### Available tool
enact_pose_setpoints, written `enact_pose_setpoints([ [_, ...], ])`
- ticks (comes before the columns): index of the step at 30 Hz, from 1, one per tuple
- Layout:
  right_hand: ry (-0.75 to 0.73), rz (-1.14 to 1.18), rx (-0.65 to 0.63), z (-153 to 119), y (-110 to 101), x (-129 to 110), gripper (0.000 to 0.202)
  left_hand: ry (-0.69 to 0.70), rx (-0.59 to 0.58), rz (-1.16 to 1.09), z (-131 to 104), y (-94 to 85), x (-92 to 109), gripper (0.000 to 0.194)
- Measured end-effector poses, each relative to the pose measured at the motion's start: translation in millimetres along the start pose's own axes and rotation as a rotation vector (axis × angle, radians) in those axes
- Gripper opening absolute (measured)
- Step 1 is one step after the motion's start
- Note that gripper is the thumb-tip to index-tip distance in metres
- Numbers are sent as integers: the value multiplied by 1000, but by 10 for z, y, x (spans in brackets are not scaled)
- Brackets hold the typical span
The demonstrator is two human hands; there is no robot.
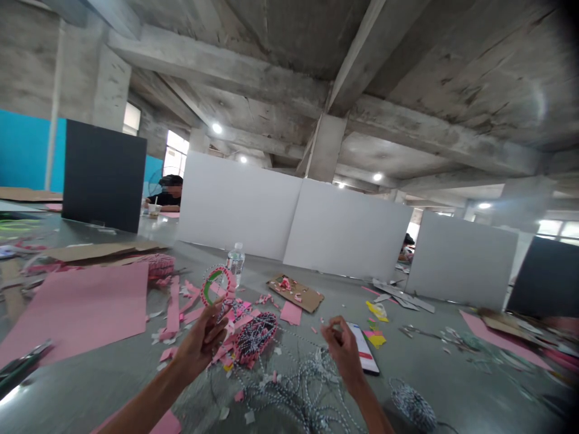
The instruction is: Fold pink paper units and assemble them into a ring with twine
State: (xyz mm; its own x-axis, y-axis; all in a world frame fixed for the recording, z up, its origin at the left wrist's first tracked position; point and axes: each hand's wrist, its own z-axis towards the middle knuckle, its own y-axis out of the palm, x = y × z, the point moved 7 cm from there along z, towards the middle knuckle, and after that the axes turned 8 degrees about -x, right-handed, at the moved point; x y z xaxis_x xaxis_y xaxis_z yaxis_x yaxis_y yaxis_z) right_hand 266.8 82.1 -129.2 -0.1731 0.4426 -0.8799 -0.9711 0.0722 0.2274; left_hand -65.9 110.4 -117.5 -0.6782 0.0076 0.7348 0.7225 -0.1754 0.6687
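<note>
Broadly, from the wearer, a pink sheet (99, 307) spans ten o'clock, its right edge well apart from the left hand (205, 337). At eleven, that hand's fingers pinch a ring (231, 284), pink around the rim and green within. White panels (239, 205) bound the grey tabletop (266, 268) at twelve. Tangled black-and-white cord (283, 395) lies nearer. At one, the right hand's (342, 346) fingers curl together, any grip impossible to tell; a phone (368, 355) lies just beside.
</note>
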Motion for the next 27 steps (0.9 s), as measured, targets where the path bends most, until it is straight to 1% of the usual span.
enact_pose_setpoints([
  [3, -29, -399, -261, -69, 261, -30, 20, 5, 7, -2, 4, -10, 7, 38],
  [4, -36, -495, -314, -83, 318, -25, 20, 5, 6, -2, 7, -12, 7, 38],
  [5, -40, -541, -329, -81, 342, -21, 24, 4, 4, -2, 10, -12, 6, 37],
  [7, -37, -501, -252, -35, 286, -19, 32, 8, 3, -5, 14, -11, 6, 38],
  [9, -18, -449, -126, 36, 146, 0, 38, 12, 3, -10, 13, -6, 7, 39],
  [12, 40, -369, 117, 117, -191, 71, 46, 6, 0, -17, 1, 4, 2, 39],
  [15, 79, -340, 365, 113, -535, 119, 52, -10, 3, -25, 1, -3, -6, 38],
  [17, 77, -339, 462, 88, -648, 112, 54, -14, 11, -33, 12, -18, -6, 36],
  [18, 67, -332, 476, 80, -651, 97, 53, -11, 16, -37, 19, -27, -3, 35],
  [20, 37, -295, 443, 72, -561, 49, 52, 0, 18, -45, 28, -38, 2, 36],
  [23, 18, -202, 286, 70, -277, -63, 47, 4, -2, -51, 26, -25, -2, 39],
  [25, 55, -27, 153, 58, -91, -141, 43, 4, -17, -51, 15, -8, -7, 40],
  [27, 129, 256, 28, 26, 44, -236, 40, 9, -22, -53, 4, 4, -6, 38],
])
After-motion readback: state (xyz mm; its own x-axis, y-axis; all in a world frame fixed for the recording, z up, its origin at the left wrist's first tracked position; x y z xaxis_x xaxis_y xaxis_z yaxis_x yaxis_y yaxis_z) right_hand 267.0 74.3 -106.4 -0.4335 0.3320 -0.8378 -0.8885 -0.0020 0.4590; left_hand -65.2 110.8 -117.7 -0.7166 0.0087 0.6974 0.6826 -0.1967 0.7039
